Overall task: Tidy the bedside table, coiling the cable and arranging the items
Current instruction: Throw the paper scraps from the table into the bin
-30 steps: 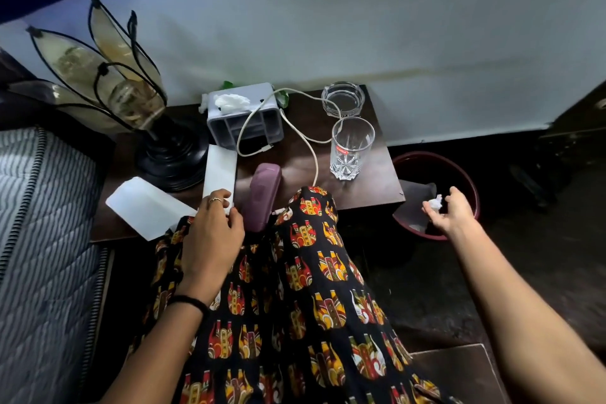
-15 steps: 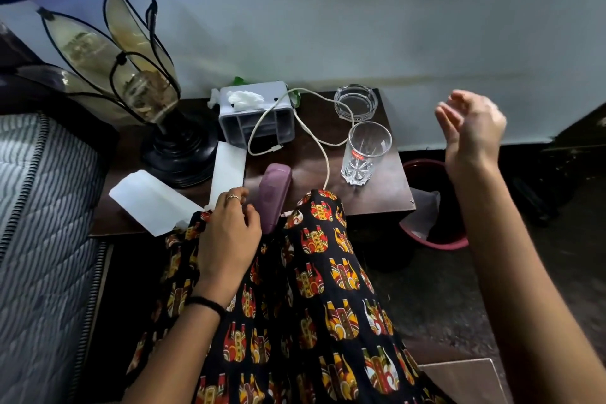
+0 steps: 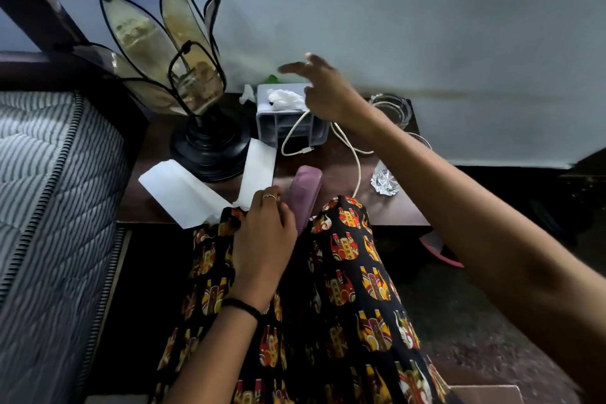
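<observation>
A white cable [image 3: 356, 161] loops loose across the brown bedside table [image 3: 390, 210], its plug end lying in front of a grey box [image 3: 288, 128]. A crumpled white tissue [image 3: 284, 98] lies on top of that box. My right hand [image 3: 324, 92] hovers over the box's back right corner, fingers spread and holding nothing. My left hand [image 3: 262, 233] rests at the table's front edge, touching a white paper strip [image 3: 259, 167] beside a purple case [image 3: 303, 193].
A black-based petal lamp [image 3: 196, 108] stands at the table's left, with a second white paper [image 3: 177, 190] in front of it. A drinking glass [image 3: 387, 177] and a glass ashtray [image 3: 392, 108] are partly behind my right arm. A striped mattress [image 3: 49, 207] lies to the left.
My right hand let a tissue go over the red bin, rose, then swung left over the table to the grey box. My left hand stayed at the front edge.
</observation>
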`<state>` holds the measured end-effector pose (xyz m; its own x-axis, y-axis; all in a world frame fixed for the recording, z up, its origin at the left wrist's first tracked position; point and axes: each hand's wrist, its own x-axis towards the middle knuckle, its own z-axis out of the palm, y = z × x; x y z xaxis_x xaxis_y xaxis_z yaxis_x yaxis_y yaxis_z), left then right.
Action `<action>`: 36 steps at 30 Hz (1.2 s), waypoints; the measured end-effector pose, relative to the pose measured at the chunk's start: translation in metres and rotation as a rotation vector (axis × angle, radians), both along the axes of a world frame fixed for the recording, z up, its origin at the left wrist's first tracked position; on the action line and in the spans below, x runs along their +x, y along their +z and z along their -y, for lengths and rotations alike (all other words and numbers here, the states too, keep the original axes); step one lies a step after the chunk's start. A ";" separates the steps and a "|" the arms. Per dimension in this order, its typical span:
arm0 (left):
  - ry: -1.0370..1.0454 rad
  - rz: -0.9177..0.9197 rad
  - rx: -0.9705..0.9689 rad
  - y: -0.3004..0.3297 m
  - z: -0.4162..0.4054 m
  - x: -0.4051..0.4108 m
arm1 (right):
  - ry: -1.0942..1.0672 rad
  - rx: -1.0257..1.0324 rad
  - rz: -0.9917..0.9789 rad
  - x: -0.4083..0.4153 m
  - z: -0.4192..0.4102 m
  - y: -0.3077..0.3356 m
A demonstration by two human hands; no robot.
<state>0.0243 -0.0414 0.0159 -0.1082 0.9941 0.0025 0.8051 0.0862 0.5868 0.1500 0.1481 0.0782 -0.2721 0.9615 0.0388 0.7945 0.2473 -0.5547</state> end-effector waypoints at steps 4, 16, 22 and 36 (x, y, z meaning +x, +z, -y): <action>0.007 0.035 -0.010 0.002 -0.001 0.000 | 0.209 -0.051 0.365 -0.026 -0.019 -0.017; 0.001 0.054 -0.023 -0.002 -0.004 0.001 | 0.139 0.082 0.419 -0.041 -0.023 -0.024; -0.023 0.039 -0.031 -0.003 -0.004 0.006 | -0.084 0.124 0.054 0.002 -0.033 -0.008; -0.028 0.010 -0.062 -0.008 -0.008 0.014 | -0.986 0.395 -0.707 0.240 0.040 -0.018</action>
